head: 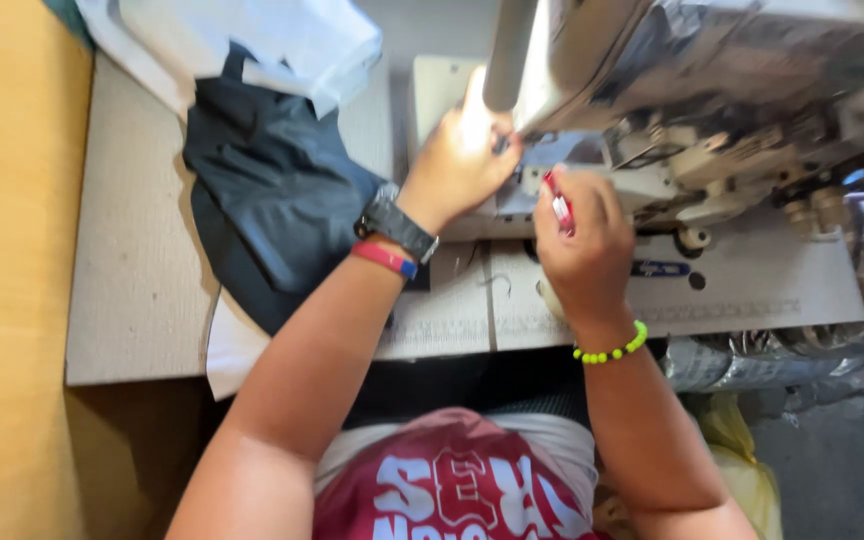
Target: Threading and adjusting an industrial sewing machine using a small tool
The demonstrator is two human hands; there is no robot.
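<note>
The left hand [457, 160] reaches under the head of the sewing machine [692, 90], fingers pinched at the needle area; what they grip cannot be told. The right hand [582, 240], just beside it, is clenched on a small red tool [558, 203]. Dark cloth [272, 200] and white cloth [252, 40] lie on the worktop [132, 280], left of the machine.
</note>
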